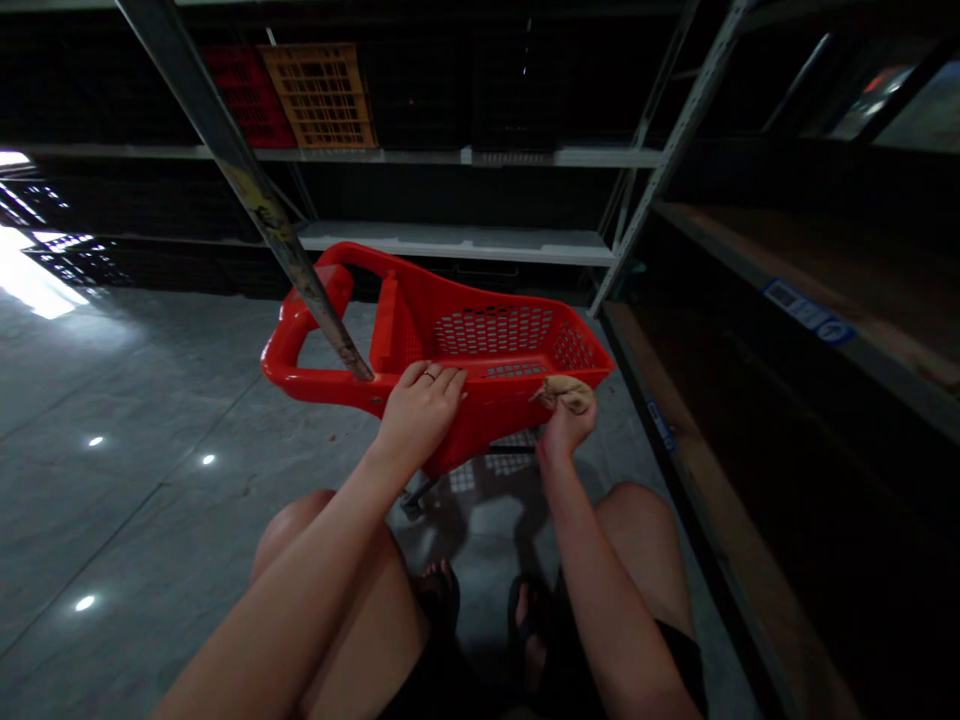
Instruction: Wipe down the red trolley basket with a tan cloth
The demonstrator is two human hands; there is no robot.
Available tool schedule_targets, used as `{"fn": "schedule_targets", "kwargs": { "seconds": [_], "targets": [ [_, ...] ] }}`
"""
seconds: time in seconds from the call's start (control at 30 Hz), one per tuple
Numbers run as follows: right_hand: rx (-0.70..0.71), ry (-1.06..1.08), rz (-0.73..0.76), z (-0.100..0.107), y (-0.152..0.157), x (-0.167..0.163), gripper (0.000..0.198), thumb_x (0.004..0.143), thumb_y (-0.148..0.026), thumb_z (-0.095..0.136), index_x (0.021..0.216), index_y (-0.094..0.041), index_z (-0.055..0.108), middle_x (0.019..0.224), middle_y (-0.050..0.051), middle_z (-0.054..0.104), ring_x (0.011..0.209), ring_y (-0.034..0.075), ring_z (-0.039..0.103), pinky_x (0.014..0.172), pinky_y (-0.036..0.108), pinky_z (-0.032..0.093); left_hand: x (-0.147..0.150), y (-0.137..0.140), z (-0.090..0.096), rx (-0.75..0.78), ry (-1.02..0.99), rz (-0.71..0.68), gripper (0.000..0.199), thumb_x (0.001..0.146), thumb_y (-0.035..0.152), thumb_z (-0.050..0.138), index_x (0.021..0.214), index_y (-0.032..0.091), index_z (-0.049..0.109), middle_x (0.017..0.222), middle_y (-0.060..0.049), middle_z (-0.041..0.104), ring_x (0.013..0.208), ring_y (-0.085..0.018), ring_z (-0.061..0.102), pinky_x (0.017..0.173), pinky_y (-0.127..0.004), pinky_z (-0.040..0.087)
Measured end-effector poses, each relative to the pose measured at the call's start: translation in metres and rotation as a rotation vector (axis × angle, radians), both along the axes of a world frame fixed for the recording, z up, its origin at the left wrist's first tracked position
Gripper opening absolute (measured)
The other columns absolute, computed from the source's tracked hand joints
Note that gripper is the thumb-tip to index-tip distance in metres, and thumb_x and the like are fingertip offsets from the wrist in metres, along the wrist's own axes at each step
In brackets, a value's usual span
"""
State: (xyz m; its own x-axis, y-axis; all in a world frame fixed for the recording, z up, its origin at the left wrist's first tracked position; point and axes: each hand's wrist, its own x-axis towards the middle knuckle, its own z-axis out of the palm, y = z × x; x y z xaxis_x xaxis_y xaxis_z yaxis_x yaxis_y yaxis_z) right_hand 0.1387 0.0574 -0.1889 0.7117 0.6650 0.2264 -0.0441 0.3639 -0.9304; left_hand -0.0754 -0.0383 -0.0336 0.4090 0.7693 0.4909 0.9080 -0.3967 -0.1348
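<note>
red cart (487,425): at the centre of the frame, handle to the left; on a caster (411,503), so might roll or swing under uneven pressure along the near side.
cloth (577,393): right of centre, tan and bunched, against or just in front of the cart's near side; might snag on a slot or rim, or drop from a slack grip.
right hand (568,425): right of centre, curled closed around the cloth.
left hand (424,405): mid-frame, ringed, laid over the near rim with fingers together and bent; thumb hidden, so unclear whether gripping or only resting; might slide off with a sudden roll.
metal pole (270,220): slanting from the top left down to the near rim by the handle; contact hard to judge; might shift with a bump, if merely leaning.
sandaled feet (532,650): lower centre, close below the cart; toes perhaps at risk from a wheel.
inside the cart: slotted walls and base in view.
yellow crate (322,95) and red crate (244,95): upper left, side by side on a shelf (420,157); contents too dark to make out.
</note>
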Motion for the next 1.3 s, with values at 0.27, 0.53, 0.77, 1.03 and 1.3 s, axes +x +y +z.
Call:
{"fn": "schedule_targets", "kwargs": {
  "seconds": [0.27, 0.53, 0.77, 1.03, 1.3],
  "targets": [
    [-0.113, -0.375, -0.16, 0.03, 0.0, 0.017, 0.024, 0.072, -0.025, 0.054, 0.094, -0.02, 0.061, 0.096, 0.004, 0.064, 0.093, 0.021, 0.059, 0.093, 0.038, 0.049, -0.032, -0.017, 0.014, 0.074, 0.028, 0.251, 0.031, 0.103, 0.033, 0.048, 0.094, 0.017, 0.072, 0.089, -0.013, 0.075, 0.092, -0.031, 0.067, 0.099, -0.047, 0.042],
    [0.229, -0.742, 0.301, 0.064, -0.071, -0.119, 0.024, 0.087, -0.013, 0.055, 0.107, -0.022, 0.065, 0.104, 0.006, 0.067, 0.104, 0.022, 0.059, 0.102, 0.04, 0.046, -0.029, -0.013, 0.01, 0.087, 0.122, 0.176, 0.023, 0.101, 0.02, 0.048, 0.095, 0.014, 0.069, 0.089, -0.012, 0.072, 0.092, -0.029, 0.068, 0.098, -0.045, 0.042],
    [0.257, -0.852, 0.299, 0.059, -0.039, -0.06, 0.021, 0.081, -0.016, 0.058, 0.101, -0.021, 0.065, 0.103, 0.008, 0.067, 0.101, 0.025, 0.059, 0.097, 0.043, 0.048, -0.039, -0.018, 0.017, 0.221, 0.095, -0.088, 0.026, 0.1, 0.015, 0.05, 0.115, 0.017, 0.071, 0.107, -0.01, 0.078, 0.098, -0.024, 0.07, 0.095, -0.04, 0.047],
    [-0.05, -0.878, 0.078, 0.061, 0.046, 0.098, 0.02, 0.072, -0.019, 0.05, 0.086, -0.019, 0.066, 0.096, 0.013, 0.069, 0.098, 0.028, 0.058, 0.098, 0.049, 0.046, -0.09, -0.051, 0.03, 0.621, -0.15, 0.086, 0.045, 0.092, 0.029, 0.07, 0.135, 0.019, 0.06, 0.113, -0.011, 0.076, 0.105, -0.026, 0.07, 0.096, -0.038, 0.051],
    [0.065, -1.011, 0.353, 0.079, 0.014, 0.02, 0.023, 0.077, -0.017, 0.051, 0.085, -0.021, 0.072, 0.095, 0.008, 0.073, 0.096, 0.025, 0.059, 0.097, 0.042, 0.045, -0.08, -0.034, 0.026, 0.387, -0.087, 0.177, 0.024, 0.097, 0.042, 0.064, 0.091, 0.02, 0.072, 0.083, -0.005, 0.076, 0.081, -0.025, 0.067, 0.083, -0.039, 0.047]
  ]
}}
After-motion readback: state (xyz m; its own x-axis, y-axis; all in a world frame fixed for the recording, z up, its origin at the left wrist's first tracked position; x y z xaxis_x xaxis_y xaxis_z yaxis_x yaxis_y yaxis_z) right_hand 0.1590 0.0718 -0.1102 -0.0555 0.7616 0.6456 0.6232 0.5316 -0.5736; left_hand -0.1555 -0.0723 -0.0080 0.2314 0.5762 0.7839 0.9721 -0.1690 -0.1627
